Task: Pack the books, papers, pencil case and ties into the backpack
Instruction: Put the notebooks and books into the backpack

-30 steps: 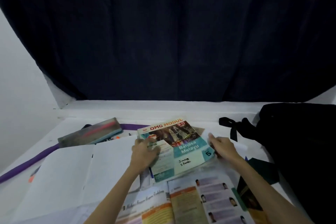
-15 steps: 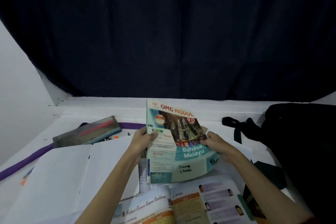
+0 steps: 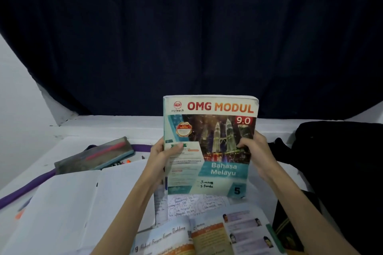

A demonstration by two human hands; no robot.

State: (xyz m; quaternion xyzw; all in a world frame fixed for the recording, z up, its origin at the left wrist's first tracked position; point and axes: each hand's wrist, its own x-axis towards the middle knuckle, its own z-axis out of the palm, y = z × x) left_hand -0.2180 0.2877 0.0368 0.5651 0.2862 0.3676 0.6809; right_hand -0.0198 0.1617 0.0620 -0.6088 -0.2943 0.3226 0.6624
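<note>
Before a dark curtain (image 3: pixel 186 37), above the white bench (image 3: pixel 68 143), left hand (image 3: pixel 159 157) and right hand (image 3: pixel 256 151) grip the upright teal "OMG MODUL" workbook (image 3: pixel 209 147). Step: packing books. Next: carry it right into the black fabric backpack (image 3: pixel 339 151).

A home study corner: schoolbooks (image 3: pixel 209 147) on white table (image 3: pixel 68 143), dark curtain (image 3: pixel 186 37).

Left hand (image 3: pixel 160 156) raised, fingers curled; right hand (image 3: pixel 256 149) likewise.
</note>
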